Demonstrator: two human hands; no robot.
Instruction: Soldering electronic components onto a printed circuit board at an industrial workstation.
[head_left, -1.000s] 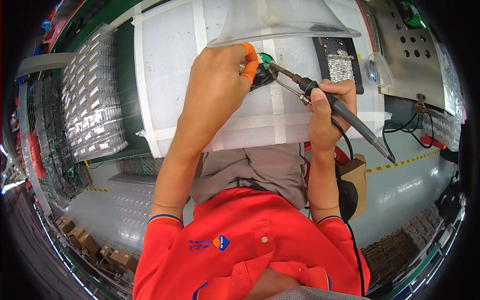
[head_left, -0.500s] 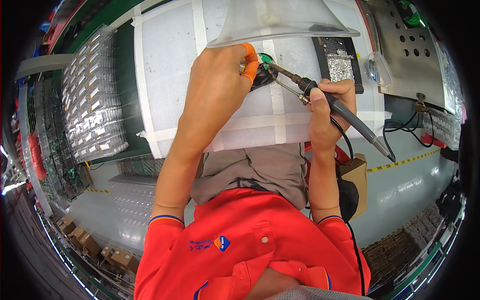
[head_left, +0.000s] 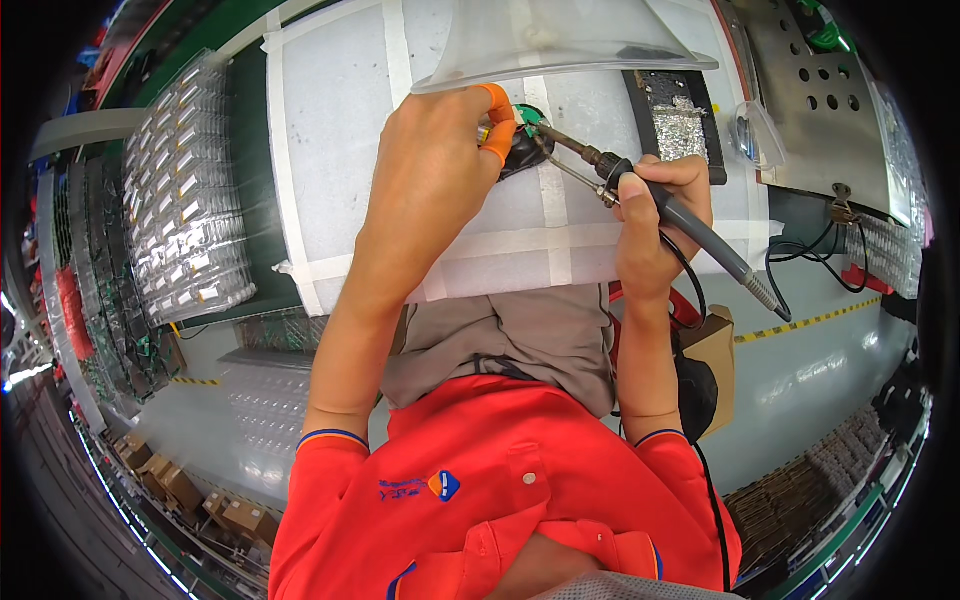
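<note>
My right hand (head_left: 655,215) grips a soldering iron (head_left: 690,225) by its grey handle, with a thin metal solder-feed tube (head_left: 577,178) running alongside the tip. The tip reaches a small round green circuit board (head_left: 533,117) set in a black housing (head_left: 527,152) on the padded bench. My left hand (head_left: 435,160) is closed at the left side of that housing, orange finger cots (head_left: 497,138) on its thumb and forefinger. A bit of yellow shows between those fingertips; what they pinch is mostly hidden by the hand.
A clear funnel-shaped hood (head_left: 570,50) hangs just beyond my hands. To the right lie a black tray of silvery solder scraps (head_left: 680,130) and a perforated metal box (head_left: 825,120). Stacked clear blister trays (head_left: 190,190) stand at left. The iron's cable (head_left: 700,290) loops beside my right wrist.
</note>
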